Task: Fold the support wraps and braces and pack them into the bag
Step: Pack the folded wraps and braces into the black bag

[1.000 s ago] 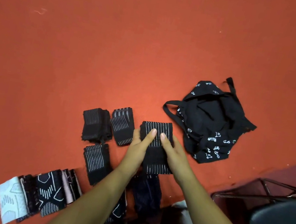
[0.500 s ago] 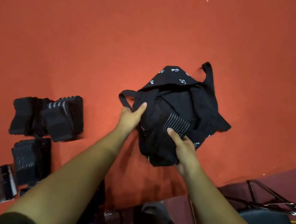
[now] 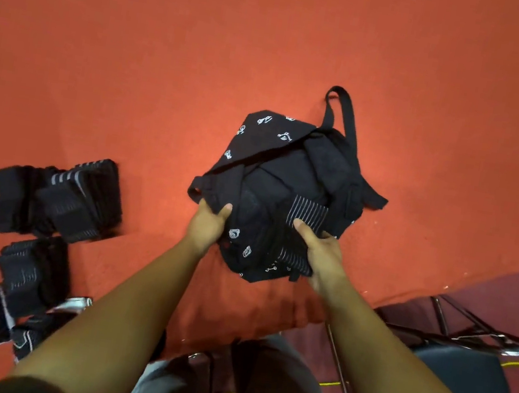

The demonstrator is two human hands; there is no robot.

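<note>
Just a second ago both my hands lay flat on the striped wrap [image 3: 307, 216], pressing its fold on the desk [image 3: 140, 41] beside the others. Since then I have carried it over to the bag [image 3: 271, 137], and it now sits half inside the mouth. That wrap is nearly packed, I judge, and needs only a push down.

From my head view, my left hand [image 3: 207, 227] grips the bag's near rim and holds the mouth apart. My right hand [image 3: 323, 257] is clamped on the wrap's near end, thumb on top. The wrap's long axis runs from me away, leaning a little right, with its far striped end pointing into the bag. The bag lies the same way, its strap [image 3: 346, 115] at the far end. More folded wraps [image 3: 57, 198] wait well apart on my left.
</note>
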